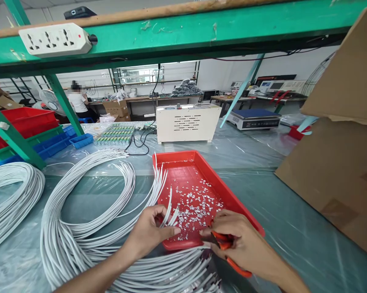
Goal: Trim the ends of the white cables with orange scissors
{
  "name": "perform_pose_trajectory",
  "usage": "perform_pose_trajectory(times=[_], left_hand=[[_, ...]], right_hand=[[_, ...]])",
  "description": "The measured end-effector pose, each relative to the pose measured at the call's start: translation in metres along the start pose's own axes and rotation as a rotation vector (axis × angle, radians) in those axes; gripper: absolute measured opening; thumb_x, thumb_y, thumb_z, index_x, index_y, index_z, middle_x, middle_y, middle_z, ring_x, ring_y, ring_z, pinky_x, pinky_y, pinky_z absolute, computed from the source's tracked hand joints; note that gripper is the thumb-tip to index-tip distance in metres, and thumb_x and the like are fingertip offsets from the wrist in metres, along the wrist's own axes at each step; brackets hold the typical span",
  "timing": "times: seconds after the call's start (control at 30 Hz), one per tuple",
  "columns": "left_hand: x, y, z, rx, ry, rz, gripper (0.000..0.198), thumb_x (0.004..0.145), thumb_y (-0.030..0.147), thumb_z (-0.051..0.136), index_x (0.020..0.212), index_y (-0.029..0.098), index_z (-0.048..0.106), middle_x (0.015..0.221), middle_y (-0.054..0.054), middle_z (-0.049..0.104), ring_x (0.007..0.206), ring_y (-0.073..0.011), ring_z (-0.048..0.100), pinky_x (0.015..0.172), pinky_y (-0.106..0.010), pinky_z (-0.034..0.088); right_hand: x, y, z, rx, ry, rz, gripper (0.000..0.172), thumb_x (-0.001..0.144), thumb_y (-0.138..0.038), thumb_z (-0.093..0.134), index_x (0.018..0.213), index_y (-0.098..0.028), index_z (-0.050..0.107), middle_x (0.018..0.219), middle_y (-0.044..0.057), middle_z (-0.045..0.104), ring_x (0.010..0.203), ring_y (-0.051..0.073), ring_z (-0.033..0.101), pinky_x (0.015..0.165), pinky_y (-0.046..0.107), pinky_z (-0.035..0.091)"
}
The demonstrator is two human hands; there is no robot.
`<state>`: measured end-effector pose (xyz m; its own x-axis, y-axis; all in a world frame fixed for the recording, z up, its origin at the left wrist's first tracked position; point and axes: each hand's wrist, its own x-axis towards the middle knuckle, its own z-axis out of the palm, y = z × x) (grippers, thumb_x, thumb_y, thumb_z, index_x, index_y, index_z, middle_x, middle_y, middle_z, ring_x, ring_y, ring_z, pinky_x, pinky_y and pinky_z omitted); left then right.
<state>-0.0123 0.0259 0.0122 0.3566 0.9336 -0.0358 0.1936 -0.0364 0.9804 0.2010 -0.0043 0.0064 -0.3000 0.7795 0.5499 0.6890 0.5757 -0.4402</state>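
Cables (88, 228): white loops on the table, ends fanned at the tray's (232, 195) near edge.
Progress: seemingly well along; scraps (195, 203) litter the tray, many trimmed ends lie below it, a few wait in hand.
Left hand (151, 232): fingers curled, pinching several cable ends.
Right hand (238, 240): closed round orange cutters (229, 252), tip at one end.
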Motion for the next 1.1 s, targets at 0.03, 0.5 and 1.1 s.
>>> perform_pose_trajectory(times=[0.03, 0.5, 1.1], left_hand=[[0.0, 0.0, 0.001, -0.003, 0.005, 0.004, 0.016, 0.059, 0.022, 0.071, 0.061, 0.012, 0.059, 0.059, 0.002, 0.056, 0.057, -0.0104, 0.047, 0.056, -0.02, 0.037], [-0.014, 0.003, 0.012, -0.003, -0.03, 0.069, 0.011, 0.066, 0.017, 0.065, 0.061, 0.013, 0.056, 0.056, 0.004, 0.051, 0.055, -0.0094, 0.045, 0.054, -0.019, 0.036], [-0.018, -0.001, 0.004, -0.144, 0.088, -0.009, 0.026, 0.076, 0.035, 0.057, 0.083, 0.012, 0.066, 0.06, 0.001, 0.053, 0.058, -0.0111, 0.045, 0.057, -0.021, 0.035]], right_hand=[[0.001, 0.0, 0.002, 0.047, -0.022, 0.012, 0.02, 0.068, -0.021, 0.061, 0.049, -0.019, 0.055, 0.045, -0.005, 0.049, 0.047, 0.01, 0.045, 0.05, 0.021, 0.039], [0.01, -0.025, 0.034, 0.391, -0.118, 0.17, 0.012, 0.076, -0.026, 0.059, 0.068, -0.019, 0.064, 0.057, -0.003, 0.058, 0.059, 0.013, 0.051, 0.069, 0.029, 0.04], [0.012, -0.001, 0.03, 0.2, 0.21, 0.41, 0.026, 0.074, -0.038, 0.058, 0.06, -0.019, 0.048, 0.057, -0.002, 0.049, 0.057, 0.014, 0.046, 0.063, 0.028, 0.04]])
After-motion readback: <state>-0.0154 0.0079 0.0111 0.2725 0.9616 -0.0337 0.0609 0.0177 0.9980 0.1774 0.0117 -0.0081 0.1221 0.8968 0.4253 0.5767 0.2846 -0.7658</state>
